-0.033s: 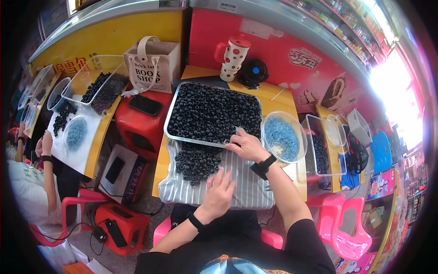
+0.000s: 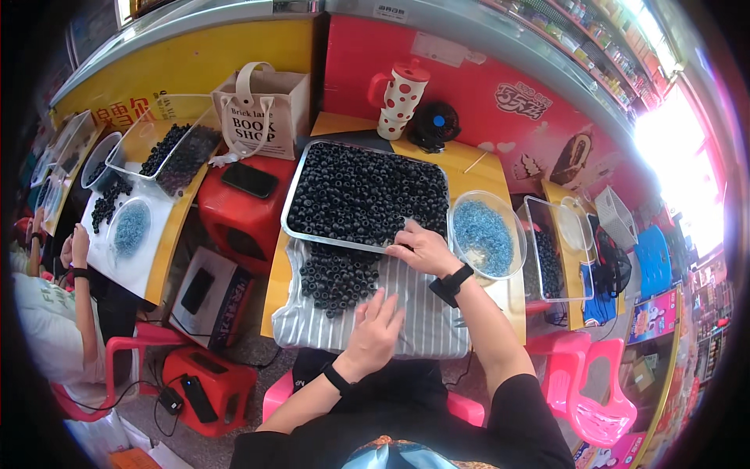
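Item: shallow metal tray (image 2: 291, 205) heaped with small dark ring-shaped pieces (image 2: 363, 191), on a yellow worktop (image 2: 480, 173).
Right hand (image 2: 422, 248): fingers loosely apart, flat on the tray's near rim, clamped on nothing.
Left hand (image 2: 375, 332): fingers spread, resting on striped cloth (image 2: 422, 313), just beside a spilled pile of pieces (image 2: 336, 273).
Risk: pressure on the rim may tip the tray, sending more pieces off the cloth edge; the clear bowl of blue bits (image 2: 484, 234) stands near the right wrist, liable to be knocked.
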A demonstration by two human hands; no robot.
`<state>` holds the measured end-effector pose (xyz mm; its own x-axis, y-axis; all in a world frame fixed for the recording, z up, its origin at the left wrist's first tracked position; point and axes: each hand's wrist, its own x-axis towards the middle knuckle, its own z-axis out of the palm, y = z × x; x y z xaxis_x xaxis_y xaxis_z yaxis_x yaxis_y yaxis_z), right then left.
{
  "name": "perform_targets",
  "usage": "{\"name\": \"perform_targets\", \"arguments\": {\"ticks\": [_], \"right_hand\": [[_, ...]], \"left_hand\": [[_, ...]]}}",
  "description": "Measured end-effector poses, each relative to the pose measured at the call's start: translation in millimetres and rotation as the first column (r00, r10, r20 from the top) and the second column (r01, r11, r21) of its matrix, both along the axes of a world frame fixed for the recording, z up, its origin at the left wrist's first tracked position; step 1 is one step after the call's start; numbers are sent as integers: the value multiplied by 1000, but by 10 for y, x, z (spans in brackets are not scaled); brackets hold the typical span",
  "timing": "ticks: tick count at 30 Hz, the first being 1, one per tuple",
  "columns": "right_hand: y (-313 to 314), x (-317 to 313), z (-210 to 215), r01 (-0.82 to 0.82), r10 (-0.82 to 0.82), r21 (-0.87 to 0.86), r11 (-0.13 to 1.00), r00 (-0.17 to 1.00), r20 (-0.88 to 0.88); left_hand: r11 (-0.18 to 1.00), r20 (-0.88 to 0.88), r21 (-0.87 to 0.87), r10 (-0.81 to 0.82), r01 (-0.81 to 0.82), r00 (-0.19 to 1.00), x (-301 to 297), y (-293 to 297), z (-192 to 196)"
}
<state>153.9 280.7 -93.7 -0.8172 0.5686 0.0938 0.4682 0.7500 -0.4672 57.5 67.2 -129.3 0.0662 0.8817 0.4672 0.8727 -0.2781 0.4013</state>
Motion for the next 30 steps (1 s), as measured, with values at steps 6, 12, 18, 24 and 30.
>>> {"name": "perform_targets", "arguments": {"ticks": [6,12,18,24,30], "right_hand": [[129,-32,-11,-113,108,-105,988,993,-53],[232,-99,23,-134,131,-273,953,991,-30],[108,-32,-25,-129,107,-179,975,986,-130],[77,21,23,-134,87,-207,969,970,-226],[83,99,21,-106,16,-257,961,944,-331]], "left_hand": [[1000,87,6,-3,2,996,-2,23,-13],[1000,103,-3,30,-30,994,1,10,-1],[1000,96,1,31,-31,995,1,25,16],[999,110,10,41,-42,993,-9,15,-9],[999,108,10,35,-37,994,-12,24,7]]}}
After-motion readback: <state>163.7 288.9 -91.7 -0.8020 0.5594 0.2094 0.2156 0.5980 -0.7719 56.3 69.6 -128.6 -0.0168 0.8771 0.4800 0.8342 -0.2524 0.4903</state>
